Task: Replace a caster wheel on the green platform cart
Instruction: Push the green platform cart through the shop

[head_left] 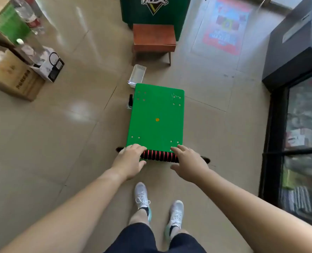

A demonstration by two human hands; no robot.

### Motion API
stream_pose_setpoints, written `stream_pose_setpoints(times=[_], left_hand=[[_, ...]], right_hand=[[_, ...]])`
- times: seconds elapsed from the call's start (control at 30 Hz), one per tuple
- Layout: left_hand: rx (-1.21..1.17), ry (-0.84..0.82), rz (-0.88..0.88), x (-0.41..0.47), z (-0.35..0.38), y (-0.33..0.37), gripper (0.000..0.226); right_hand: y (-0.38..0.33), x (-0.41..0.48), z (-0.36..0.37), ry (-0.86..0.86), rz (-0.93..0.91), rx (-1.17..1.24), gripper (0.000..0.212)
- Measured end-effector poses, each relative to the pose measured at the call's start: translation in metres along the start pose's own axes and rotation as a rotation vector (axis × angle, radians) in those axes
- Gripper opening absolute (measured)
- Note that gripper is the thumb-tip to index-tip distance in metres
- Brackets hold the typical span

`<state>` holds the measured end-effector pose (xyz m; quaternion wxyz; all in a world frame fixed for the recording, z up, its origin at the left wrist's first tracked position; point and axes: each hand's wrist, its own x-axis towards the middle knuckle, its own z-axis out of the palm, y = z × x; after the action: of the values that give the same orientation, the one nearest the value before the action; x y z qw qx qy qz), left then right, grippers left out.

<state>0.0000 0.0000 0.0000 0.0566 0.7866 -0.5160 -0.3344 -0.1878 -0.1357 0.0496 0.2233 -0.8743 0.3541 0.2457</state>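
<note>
On the tiled floor point(60, 128) just ahead of the person's feet stands the green platform cart point(157, 110), a flat, bright green rectangular deck with rounded corners, right way up. Its black foam-wrapped handle point(158, 156), ringed with red bands, runs across the near edge.

The left hand point(131, 161) grips that handle, its fingers point(136, 147) curled over the top and the thumb below. The right hand point(190, 165) lies over the handle's other end with the thumb spread apart; I cannot tell whether its fingers have closed round the bar.

No caster shows, since the deck hides whatever sits beneath it. Neither hand holds a tool or a spare wheel. With the cart not turned over, the swap itself is not under way; whether it lies ahead or is finished cannot be read from this view.

Each corner of the deck carries a cluster of small holes or bolt heads, likely the caster mounts, and an orange dot marks the centre. A dark part point(130, 99) pokes out at the far left edge. A white plastic basket point(137, 74) sits just beyond that corner.
</note>
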Motion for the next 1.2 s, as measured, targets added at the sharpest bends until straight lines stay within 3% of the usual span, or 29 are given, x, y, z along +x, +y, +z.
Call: stream_pose_setpoints(times=[0.23,0.43,0.53,0.93,1.2], left_hand=[[-0.044,-0.015,0.01,0.016,0.01,-0.03,0.053],[-0.074,-0.075,-0.015,0.024,0.014,-0.051,0.04],[-0.101,-0.113,-0.008,0.025,0.016,-0.063,0.039],[-0.179,-0.13,-0.032,0.031,0.027,-0.064,0.031],[-0.21,-0.032,0.066,0.045,0.043,0.017,0.037]], right_hand=[[-0.007,0.03,0.021,-0.109,0.048,0.009,0.074],[0.001,0.047,0.029,-0.135,0.071,-0.013,0.024],[0.007,0.048,0.034,-0.155,0.054,-0.002,0.013],[0.039,0.038,0.047,-0.039,-0.005,0.07,0.025],[0.116,0.0,0.033,0.061,0.054,0.185,0.034]])
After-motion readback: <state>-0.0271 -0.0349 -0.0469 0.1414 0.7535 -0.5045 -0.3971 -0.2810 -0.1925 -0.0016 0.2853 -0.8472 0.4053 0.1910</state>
